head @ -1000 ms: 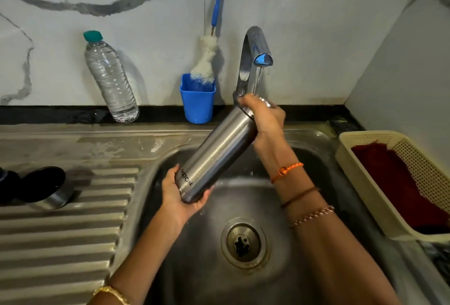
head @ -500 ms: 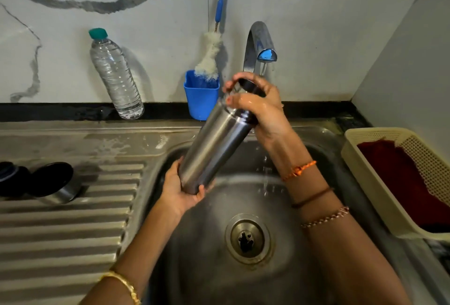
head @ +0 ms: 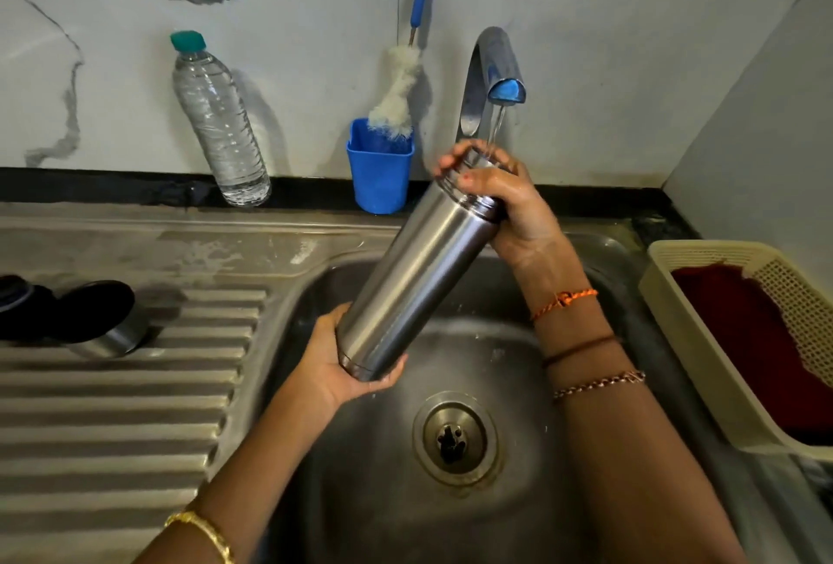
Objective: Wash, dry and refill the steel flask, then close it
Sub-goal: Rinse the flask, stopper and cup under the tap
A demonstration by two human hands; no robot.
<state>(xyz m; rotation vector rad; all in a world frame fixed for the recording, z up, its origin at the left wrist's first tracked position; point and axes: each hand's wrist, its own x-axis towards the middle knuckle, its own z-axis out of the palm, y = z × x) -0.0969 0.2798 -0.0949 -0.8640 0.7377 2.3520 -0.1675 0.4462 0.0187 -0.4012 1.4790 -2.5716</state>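
Note:
The steel flask is held tilted over the sink basin, its open mouth up and to the right under the tap. A thin stream of water runs from the tap into the mouth. My left hand cups the flask's base. My right hand wraps around the neck, fingers curled over the rim. The flask's steel cap with its black inside lies on the ribbed drainboard at the left, next to a dark lid part.
A clear plastic water bottle with a green cap stands against the marble wall. A blue cup holds a bottle brush. A cream basket with a red cloth sits right of the sink. The drain is below my arms.
The flask's mouth came up and slightly left, away from the stream for a moment, then went back under the running water. Both hands have kept their hold.

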